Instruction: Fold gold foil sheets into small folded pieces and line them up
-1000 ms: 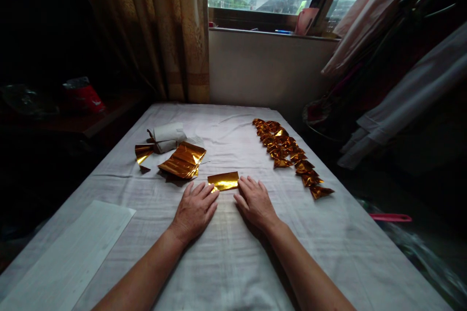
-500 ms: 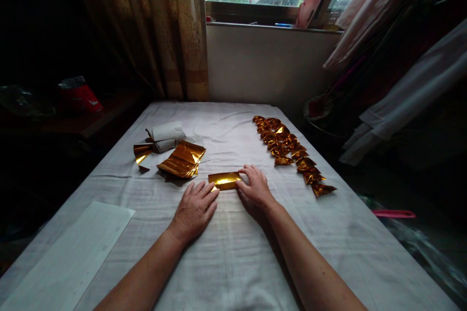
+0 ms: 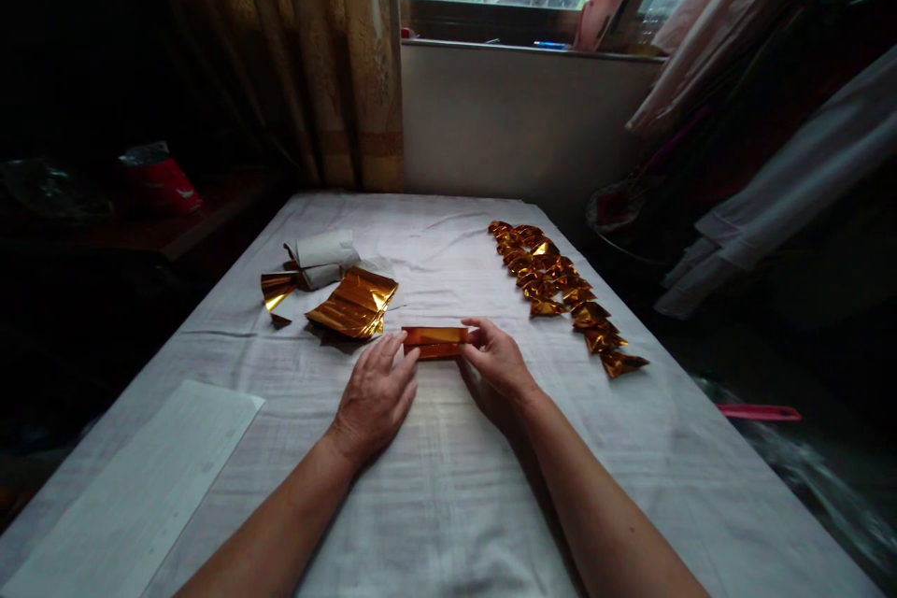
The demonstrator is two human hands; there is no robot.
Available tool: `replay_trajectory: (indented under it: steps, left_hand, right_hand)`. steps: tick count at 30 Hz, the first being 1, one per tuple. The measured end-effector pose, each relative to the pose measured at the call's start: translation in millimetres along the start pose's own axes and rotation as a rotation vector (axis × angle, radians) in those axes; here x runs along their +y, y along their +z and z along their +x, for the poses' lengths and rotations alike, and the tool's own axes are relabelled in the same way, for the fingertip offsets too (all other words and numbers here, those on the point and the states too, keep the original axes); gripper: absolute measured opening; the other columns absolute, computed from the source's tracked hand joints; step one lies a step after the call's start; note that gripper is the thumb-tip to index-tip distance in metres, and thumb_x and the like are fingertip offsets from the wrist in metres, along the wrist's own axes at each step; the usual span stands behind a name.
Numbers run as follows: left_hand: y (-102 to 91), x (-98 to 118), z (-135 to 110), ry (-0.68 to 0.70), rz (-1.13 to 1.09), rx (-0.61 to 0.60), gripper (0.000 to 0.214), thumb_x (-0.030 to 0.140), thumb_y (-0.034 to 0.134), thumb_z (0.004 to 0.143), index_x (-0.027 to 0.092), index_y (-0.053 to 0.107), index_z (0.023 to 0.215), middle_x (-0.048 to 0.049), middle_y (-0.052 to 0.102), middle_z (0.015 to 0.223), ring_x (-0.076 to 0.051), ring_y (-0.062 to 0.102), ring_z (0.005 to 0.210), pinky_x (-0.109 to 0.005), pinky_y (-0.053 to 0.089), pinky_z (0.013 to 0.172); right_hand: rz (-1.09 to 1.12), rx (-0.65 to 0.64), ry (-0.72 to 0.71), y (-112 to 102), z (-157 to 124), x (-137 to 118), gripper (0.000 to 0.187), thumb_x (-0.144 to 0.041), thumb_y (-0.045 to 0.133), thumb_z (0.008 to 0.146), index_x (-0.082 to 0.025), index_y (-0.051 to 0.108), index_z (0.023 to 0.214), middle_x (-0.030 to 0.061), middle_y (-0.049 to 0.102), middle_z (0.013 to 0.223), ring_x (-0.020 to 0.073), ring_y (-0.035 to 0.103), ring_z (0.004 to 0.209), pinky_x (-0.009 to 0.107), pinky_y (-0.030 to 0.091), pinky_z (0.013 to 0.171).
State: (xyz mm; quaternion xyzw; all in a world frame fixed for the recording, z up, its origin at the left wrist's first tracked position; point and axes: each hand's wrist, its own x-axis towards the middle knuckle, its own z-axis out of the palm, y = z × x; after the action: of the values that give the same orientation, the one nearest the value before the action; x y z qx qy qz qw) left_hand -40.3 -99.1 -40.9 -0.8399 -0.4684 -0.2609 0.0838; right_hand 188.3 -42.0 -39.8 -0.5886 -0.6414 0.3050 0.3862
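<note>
A folded strip of gold foil paper (image 3: 435, 342) lies crosswise between my hands, with a lengthwise crease and raised long edges. My left hand (image 3: 377, 392) rests on the cloth and grips the strip's left end with thumb and fingertips. At the other end, my right hand (image 3: 496, 357) pinches the strip between thumb and forefinger. A stack of loose gold foil sheets (image 3: 354, 304) sits just beyond my left hand. Off to the right, several folded gold foil pieces (image 3: 539, 273) are lined up in rows.
A white cloth (image 3: 434, 476) covers the table. Behind the foil stack lies crumpled white wrapping (image 3: 326, 249) with a curled foil scrap (image 3: 278, 288). A pale flat sheet (image 3: 140, 495) lies at the left. Hanging clothes (image 3: 763, 196) are beyond the right edge.
The strip's long edges have folded up, so it looks narrower and darker inside, with a crease along it. Both hands stay at its ends. The view has shifted slightly.
</note>
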Motion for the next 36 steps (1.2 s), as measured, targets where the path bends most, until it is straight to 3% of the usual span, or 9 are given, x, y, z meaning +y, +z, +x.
replay_trajectory:
  steps: [6, 11, 17, 23, 26, 29, 31, 33, 36]
  left_hand:
    - [-1.1, 17.5, 4.6, -0.046, -0.241, 0.056, 0.041, 0.024, 0.049, 0.095, 0.02, 0.055, 0.135, -0.0113, 0.064, 0.126, -0.024, 0.058, 0.118, -0.043, 0.047, 0.102]
    - [9.8, 29.2, 15.0, -0.325, -0.575, 0.025, 0.05, 0.037, 0.055, 0.092, 0.016, 0.054, 0.137, -0.014, 0.06, 0.136, -0.027, 0.056, 0.126, -0.045, 0.045, 0.107]
    - [8.2, 39.9, 34.7, -0.584, -1.035, -0.002, 0.046, 0.041, 0.062, 0.085, 0.019, 0.063, 0.126, -0.0091, 0.07, 0.122, -0.024, 0.066, 0.111, -0.036, 0.052, 0.097]
    - [15.4, 37.7, 49.4, -0.723, -1.109, 0.148, 0.033, 0.035, 0.066, 0.079, 0.018, 0.07, 0.107, -0.0042, 0.077, 0.09, -0.019, 0.072, 0.085, -0.028, 0.057, 0.079]
    - [13.6, 28.1, 53.4, -0.744, -1.05, 0.161, 0.025, 0.032, 0.065, 0.078, 0.02, 0.074, 0.098, -0.0016, 0.077, 0.087, -0.016, 0.071, 0.067, -0.024, 0.058, 0.061]
    - [8.3, 18.4, 54.6, -0.725, -0.948, 0.131, 0.024, 0.032, 0.061, 0.081, 0.021, 0.075, 0.096, -0.0005, 0.077, 0.084, -0.012, 0.064, 0.047, -0.021, 0.051, 0.043]
    - [5.6, 13.9, 54.2, -0.626, -0.861, 0.159, 0.022, 0.029, 0.058, 0.083, 0.022, 0.075, 0.095, -0.0008, 0.077, 0.084, -0.014, 0.068, 0.053, -0.023, 0.056, 0.05]
    - [4.9, 10.9, 52.9, -0.481, -0.767, 0.229, 0.021, 0.023, 0.057, 0.084, 0.022, 0.075, 0.094, -0.0022, 0.078, 0.088, -0.018, 0.074, 0.074, -0.028, 0.061, 0.07]
    - [7.3, 7.3, 48.1, -0.273, -0.655, 0.285, 0.022, 0.016, 0.054, 0.085, 0.022, 0.073, 0.097, -0.0038, 0.077, 0.1, -0.019, 0.072, 0.095, -0.033, 0.058, 0.09]
  right_hand:
    - [0.075, 0.234, -0.096, 10.7, -13.1, -23.5, 0.02, -0.034, 0.057, 0.076, -0.022, 0.065, 0.09, 0.0008, 0.071, 0.079, 0.0182, 0.064, 0.072, 0.03, 0.049, 0.068]
    - [-0.005, 0.324, -0.314, 19.8, -30.8, -38.4, 0.011, -0.027, 0.056, 0.082, -0.023, 0.066, 0.086, 0.0029, 0.071, 0.081, 0.0199, 0.065, 0.079, 0.033, 0.049, 0.078]
    - [-0.095, 0.288, -0.481, 27.6, -37.3, -33.2, 0.021, -0.016, 0.055, 0.081, -0.023, 0.068, 0.095, 0.0055, 0.074, 0.096, 0.0218, 0.066, 0.094, 0.037, 0.049, 0.088]
    - [-0.075, 0.247, -0.532, 28.7, -36.2, -31.9, 0.034, -0.007, 0.048, 0.079, -0.024, 0.069, 0.1, 0.0053, 0.074, 0.101, 0.0208, 0.067, 0.098, 0.037, 0.05, 0.09]
    - [-0.061, 0.269, -0.477, 25.5, -35.5, -31.4, 0.031, -0.01, 0.05, 0.078, -0.024, 0.067, 0.1, 0.0051, 0.074, 0.1, 0.022, 0.068, 0.095, 0.037, 0.053, 0.087]
    - [0.022, 0.372, -0.36, 21.6, -31.5, -25.9, 0.039, -0.019, 0.056, 0.083, -0.023, 0.057, 0.121, 0.0076, 0.072, 0.107, 0.0218, 0.069, 0.094, 0.037, 0.055, 0.084]
    - [0.076, 0.415, -0.325, 18.2, -26.9, -20.7, 0.055, -0.024, 0.059, 0.085, -0.022, 0.043, 0.138, 0.0101, 0.069, 0.114, 0.0205, 0.069, 0.092, 0.035, 0.057, 0.08]
    - [0.049, 0.445, -0.336, 13.5, -22.6, -16.0, 0.069, -0.028, 0.062, 0.085, -0.022, 0.032, 0.146, 0.0123, 0.065, 0.12, 0.0198, 0.068, 0.09, 0.034, 0.058, 0.075]
    - [-0.1, 0.466, -0.42, 3.4, -20.5, -11.0, 0.057, -0.027, 0.061, 0.085, -0.025, 0.046, 0.139, 0.0135, 0.058, 0.13, 0.0228, 0.064, 0.104, 0.039, 0.055, 0.085]
